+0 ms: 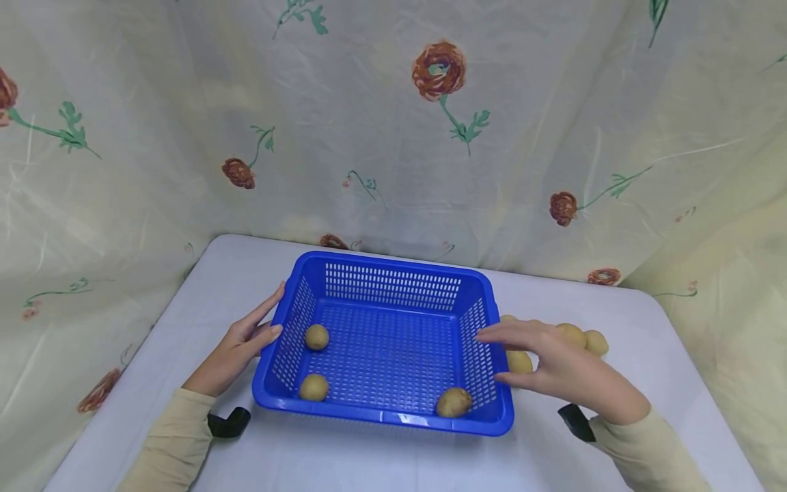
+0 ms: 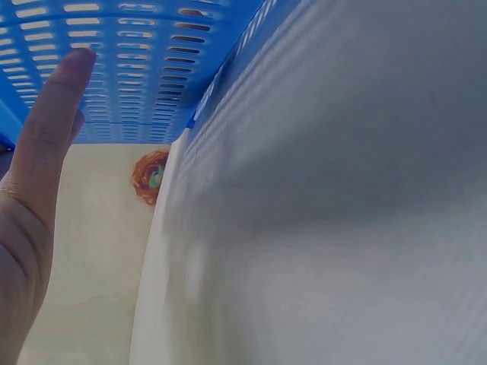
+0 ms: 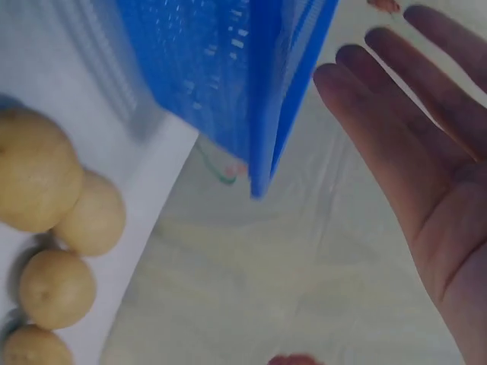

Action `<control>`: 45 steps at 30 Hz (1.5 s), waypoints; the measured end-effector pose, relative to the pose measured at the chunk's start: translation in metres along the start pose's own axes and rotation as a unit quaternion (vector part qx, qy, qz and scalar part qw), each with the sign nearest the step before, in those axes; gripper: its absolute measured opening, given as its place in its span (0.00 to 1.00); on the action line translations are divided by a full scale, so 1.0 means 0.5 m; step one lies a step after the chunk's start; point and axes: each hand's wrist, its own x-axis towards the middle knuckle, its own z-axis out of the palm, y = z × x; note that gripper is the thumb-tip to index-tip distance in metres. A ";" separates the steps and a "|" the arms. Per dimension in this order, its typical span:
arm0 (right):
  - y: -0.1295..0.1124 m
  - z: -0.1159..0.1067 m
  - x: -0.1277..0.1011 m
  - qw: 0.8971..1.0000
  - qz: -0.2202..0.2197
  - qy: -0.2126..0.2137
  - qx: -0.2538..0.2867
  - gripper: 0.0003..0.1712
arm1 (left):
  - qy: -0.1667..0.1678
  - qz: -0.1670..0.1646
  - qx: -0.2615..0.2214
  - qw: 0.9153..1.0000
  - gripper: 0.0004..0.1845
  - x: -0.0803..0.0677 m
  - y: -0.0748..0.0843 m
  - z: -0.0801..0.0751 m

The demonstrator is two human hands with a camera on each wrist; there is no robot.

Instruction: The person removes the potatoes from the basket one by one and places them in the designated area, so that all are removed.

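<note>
A blue plastic basket (image 1: 344,408) with slotted walls sits in the middle of the table. Inside it lie three potatoes: one potato (image 1: 317,337) by the left wall, another potato (image 1: 314,387) in the front left corner, and a browner potato (image 1: 453,402) at the front right. My left hand (image 1: 230,348) rests against the basket's left side, thumb and fingers extended along the outside. Over the right rim hovers my right hand (image 1: 565,365), holding nothing, its fingers spread in the right wrist view. Several more potatoes (image 3: 38,171) lie on the table beneath and beyond it, partly hidden in the head view.
A white cloth covers the table (image 1: 320,458), whose far edge runs just behind the basket. Flower-printed curtain fabric (image 1: 381,137) hangs behind and around both sides. Each wrist carries a black device, such as the left wrist mount (image 1: 229,423).
</note>
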 end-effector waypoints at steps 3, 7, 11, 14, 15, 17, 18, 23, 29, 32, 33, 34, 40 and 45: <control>-0.019 -0.005 0.019 0.998 -0.022 -0.056 -0.005 0.27 | 0.000 -0.002 0.001 1.000 0.35 0.000 0.001 0.000; -0.041 -0.004 0.046 0.991 -0.042 -0.124 -0.004 0.20 | -0.001 -0.002 0.001 1.000 0.35 0.000 0.001 0.000; -0.056 0.006 0.069 0.984 -0.068 -0.162 -0.016 0.19 | -0.001 -0.002 0.001 1.000 0.35 0.000 0.001 0.000; -0.063 0.018 0.086 0.978 -0.077 -0.191 -0.019 0.20 | -0.001 -0.003 0.001 1.000 0.35 0.001 0.000 0.001; -0.065 0.023 0.091 0.976 -0.076 -0.201 -0.017 0.20 | 0.000 -0.003 0.002 1.000 0.35 0.001 0.000 0.001; -0.067 0.035 0.100 0.972 -0.073 -0.222 -0.010 0.20 | 0.000 -0.004 0.002 1.000 0.35 0.002 -0.001 0.001; -0.068 0.041 0.104 0.970 -0.068 -0.234 -0.003 0.21 | 0.000 -0.004 0.002 1.000 0.35 0.002 -0.002 0.002; -0.070 0.065 0.121 0.962 -0.066 -0.265 0.003 0.20 | 0.001 -0.005 0.002 1.000 0.35 0.001 -0.002 0.002; -0.065 0.077 0.137 0.955 -0.070 -0.289 -0.013 0.14 | 0.003 -0.006 0.003 1.000 0.35 0.002 -0.002 0.002; -0.060 0.083 0.140 0.952 -0.070 -0.298 -0.010 0.10 | 0.001 -0.006 0.002 1.000 0.35 0.003 -0.002 0.001; -0.059 0.085 0.141 0.951 -0.069 -0.301 -0.011 0.08 | 0.000 -0.004 0.002 1.000 0.35 0.003 -0.002 0.001; -0.059 0.087 0.141 0.951 -0.070 -0.301 -0.014 0.07 | 0.000 -0.003 0.001 1.000 0.35 0.003 -0.002 0.000; -0.065 0.097 0.147 0.947 -0.057 -0.312 -0.060 0.09 | -0.003 0.000 -0.002 1.000 0.35 0.002 -0.001 -0.002; -0.083 0.097 0.163 0.932 -0.049 -0.341 -0.115 0.10 | -0.007 0.003 -0.012 1.000 0.35 0.003 0.000 -0.002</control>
